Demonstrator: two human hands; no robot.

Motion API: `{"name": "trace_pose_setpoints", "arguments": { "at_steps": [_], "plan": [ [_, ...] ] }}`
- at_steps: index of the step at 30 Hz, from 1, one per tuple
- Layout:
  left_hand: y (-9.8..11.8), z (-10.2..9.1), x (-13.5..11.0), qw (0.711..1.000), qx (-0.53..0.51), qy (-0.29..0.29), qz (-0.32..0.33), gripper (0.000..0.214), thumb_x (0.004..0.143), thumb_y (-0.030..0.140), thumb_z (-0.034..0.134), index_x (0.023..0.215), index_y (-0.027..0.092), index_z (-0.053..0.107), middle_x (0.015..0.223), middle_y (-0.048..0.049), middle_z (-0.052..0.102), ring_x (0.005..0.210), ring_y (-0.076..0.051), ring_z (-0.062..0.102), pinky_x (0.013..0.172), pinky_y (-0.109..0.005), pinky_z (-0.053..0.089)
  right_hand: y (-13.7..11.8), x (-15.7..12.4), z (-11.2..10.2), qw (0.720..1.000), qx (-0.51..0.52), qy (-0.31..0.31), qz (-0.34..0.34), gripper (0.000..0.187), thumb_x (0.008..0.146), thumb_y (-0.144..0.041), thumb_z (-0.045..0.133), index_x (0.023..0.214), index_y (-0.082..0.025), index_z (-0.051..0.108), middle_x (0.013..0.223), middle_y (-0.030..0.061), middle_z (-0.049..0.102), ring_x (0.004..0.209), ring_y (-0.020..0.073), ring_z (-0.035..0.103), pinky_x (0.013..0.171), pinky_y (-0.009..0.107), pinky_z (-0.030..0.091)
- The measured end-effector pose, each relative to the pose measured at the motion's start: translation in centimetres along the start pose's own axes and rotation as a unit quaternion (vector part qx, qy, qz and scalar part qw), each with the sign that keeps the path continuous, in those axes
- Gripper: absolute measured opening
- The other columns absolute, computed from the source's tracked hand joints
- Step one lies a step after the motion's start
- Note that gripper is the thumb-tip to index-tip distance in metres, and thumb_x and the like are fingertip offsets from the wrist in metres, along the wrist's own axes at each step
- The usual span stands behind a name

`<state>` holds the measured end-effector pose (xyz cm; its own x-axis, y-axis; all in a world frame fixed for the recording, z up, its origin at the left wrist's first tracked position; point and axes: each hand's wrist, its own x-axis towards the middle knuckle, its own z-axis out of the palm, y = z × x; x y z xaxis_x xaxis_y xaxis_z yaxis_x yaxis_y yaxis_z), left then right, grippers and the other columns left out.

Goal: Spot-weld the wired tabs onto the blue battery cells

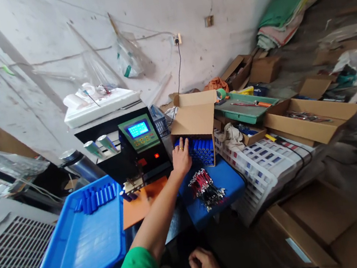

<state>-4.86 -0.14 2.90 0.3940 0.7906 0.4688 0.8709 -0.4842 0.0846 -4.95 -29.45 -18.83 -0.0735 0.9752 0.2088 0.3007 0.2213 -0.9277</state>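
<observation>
My left hand (182, 158), below a green sleeve, reaches into an open cardboard box (193, 120). Its fingers are stretched out and slightly apart, the tips touching blue cylindrical battery cells (202, 148) stacked inside. Low in the view, my right hand (208, 267) is loosely curled, away from everything on the table, with nothing visible in it. A bundle of red and black wire leads (205, 188) lies in front of the box on a blue surface (229, 184). Left of my forearm, a few cells (127, 196) stand on an orange board (154, 196) beneath the machine's head.
A black machine (140, 144) with a lit screen stands behind the board. To the left, a blue tray (82, 251) holds a row of blue cells (97, 197). A white plastic crate (253, 163), a green tray (245, 108) and open cartons (310, 118) crowd the right.
</observation>
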Motion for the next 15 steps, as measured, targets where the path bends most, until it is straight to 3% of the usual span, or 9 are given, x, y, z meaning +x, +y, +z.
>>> {"name": "trace_pose_setpoints", "arguments": {
  "at_steps": [4,9,12,15],
  "plan": [
    [-0.7,-2.8,-3.6,0.994,-0.1,0.029,0.018,0.06,0.086,0.014,0.048,0.146,0.013,0.043,0.147,-0.0174,0.049,0.126,-0.03,0.053,0.103,-0.047,0.044,-0.5,0.0,-0.3,1.0,0.001,0.0,0.004,0.015,0.085,-0.015,0.056,0.078,-0.02,0.068,0.075,0.0039,0.068,0.071,0.0183,0.065,0.067,0.026,0.049],
    [-3.2,-7.6,-12.8,0.979,-0.198,0.035,0.013,0.035,0.094,0.026,0.047,0.124,0.02,0.062,0.113,-0.0093,0.071,0.101,-0.021,0.066,0.09,-0.036,0.053,-1.8,0.6,-1.1,0.999,0.016,-0.026,0.019,0.015,0.083,-0.015,0.057,0.076,-0.018,0.07,0.071,0.0025,0.066,0.065,0.0152,0.061,0.063,0.024,0.047],
    [-5.5,-10.0,-18.5,0.977,-0.206,0.055,-0.022,0.03,0.093,0.03,0.049,0.115,0.021,0.067,0.102,-0.0086,0.073,0.09,-0.02,0.069,0.083,-0.034,0.055,-4.6,1.7,-3.4,0.996,0.04,-0.075,0.003,0.014,0.082,-0.018,0.059,0.075,-0.018,0.071,0.071,0.0016,0.067,0.065,0.0142,0.061,0.062,0.023,0.047],
    [-7.4,-11.4,-22.6,0.969,-0.216,0.094,-0.079,0.028,0.092,0.035,0.052,0.109,0.022,0.069,0.1,-0.0073,0.074,0.088,-0.02,0.07,0.083,-0.034,0.057,-8.2,4.5,-8.0,0.993,0.051,-0.096,-0.046,0.017,0.087,-0.026,0.058,0.078,-0.02,0.072,0.076,0.0023,0.069,0.068,0.0145,0.062,0.064,0.023,0.047]
  ]
}}
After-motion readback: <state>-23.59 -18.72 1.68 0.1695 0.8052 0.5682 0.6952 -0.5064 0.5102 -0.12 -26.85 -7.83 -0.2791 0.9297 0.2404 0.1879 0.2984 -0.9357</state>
